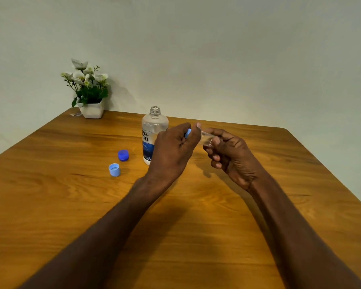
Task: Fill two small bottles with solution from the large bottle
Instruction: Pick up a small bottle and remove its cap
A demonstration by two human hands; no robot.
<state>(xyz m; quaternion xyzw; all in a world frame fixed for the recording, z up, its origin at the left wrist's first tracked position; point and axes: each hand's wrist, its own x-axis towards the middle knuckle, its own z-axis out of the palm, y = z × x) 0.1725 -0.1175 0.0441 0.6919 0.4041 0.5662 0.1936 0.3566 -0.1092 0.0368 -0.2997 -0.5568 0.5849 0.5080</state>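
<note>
Hands up over the bench: your left hand (172,152) pinches a light-blue plastic cap (188,133), right hand (227,153) grips the small clear bottle (206,138), so twist gently, keeping it level.

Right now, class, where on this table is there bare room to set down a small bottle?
Free: the wide table right of the right hand, and the near edge around the forearms. Crowded: left of the large bottle, by the dark blue cap and light blue cap.
</note>
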